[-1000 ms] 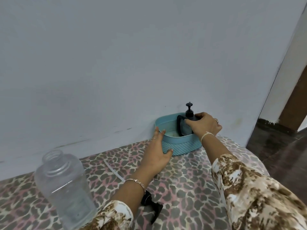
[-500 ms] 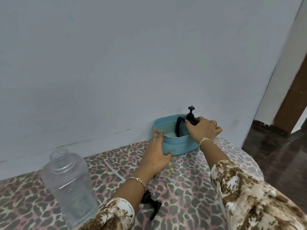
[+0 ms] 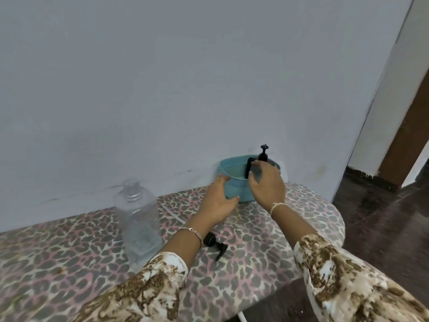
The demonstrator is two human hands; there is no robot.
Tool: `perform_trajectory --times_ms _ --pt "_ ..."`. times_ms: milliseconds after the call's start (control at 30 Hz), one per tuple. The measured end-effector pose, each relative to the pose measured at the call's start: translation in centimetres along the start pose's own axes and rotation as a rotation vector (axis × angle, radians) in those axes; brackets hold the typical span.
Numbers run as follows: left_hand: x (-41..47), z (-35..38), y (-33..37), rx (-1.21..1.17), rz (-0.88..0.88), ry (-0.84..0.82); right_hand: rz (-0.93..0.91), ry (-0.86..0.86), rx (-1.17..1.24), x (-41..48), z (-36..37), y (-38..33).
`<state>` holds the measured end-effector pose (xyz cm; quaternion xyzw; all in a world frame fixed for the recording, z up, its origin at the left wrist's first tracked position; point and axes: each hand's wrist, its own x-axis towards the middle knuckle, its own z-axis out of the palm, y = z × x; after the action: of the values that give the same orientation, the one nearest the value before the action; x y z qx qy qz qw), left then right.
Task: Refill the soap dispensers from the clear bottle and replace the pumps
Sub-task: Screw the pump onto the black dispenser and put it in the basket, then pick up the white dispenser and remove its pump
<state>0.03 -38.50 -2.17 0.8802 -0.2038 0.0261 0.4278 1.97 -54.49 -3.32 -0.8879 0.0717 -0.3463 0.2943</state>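
A blue basket [image 3: 233,185] stands against the wall at the back of the leopard-print board. A dark soap dispenser [image 3: 263,155] with a black pump on top stands inside it. My left hand [image 3: 218,202] grips the basket's left front side, thumb along its lower front. My right hand [image 3: 267,183] reaches over the basket, fingers curled round the dispenser's body below the pump. The clear bottle [image 3: 139,219] stands uncapped to the left, near my left forearm. A loose black pump [image 3: 214,244] lies on the board, its white tube [image 3: 171,213] pointing toward the wall.
The wall [image 3: 162,89] runs directly behind the basket. The board's rounded right end [image 3: 334,219] drops off to a dark floor [image 3: 383,217]. A doorway with a brown frame [image 3: 408,126] is at the far right.
My right hand has slid from the dispenser's top down and toward the basket's front. My left hand stays on the basket. My view has shifted slightly.
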Motion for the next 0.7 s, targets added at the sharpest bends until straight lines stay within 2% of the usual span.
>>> perform_trajectory --times_ms 333,567,700 --pt "-10.8 -1.9 -0.6 -0.036 -0.062 0.015 -0.108 -0.156 0.032 -11.0 -2.2 -5.0" --pt "-19.4 -3.7 -3.9 -0.136 -0.128 0.190 -0.184 -0.267 0.110 -18.3 -1.7 -9.2" --pt "-23.2 -6.0 -7.3 -0.168 -0.211 0.352 -0.298 -0.327 0.144 -22.4 0.0 -12.3"
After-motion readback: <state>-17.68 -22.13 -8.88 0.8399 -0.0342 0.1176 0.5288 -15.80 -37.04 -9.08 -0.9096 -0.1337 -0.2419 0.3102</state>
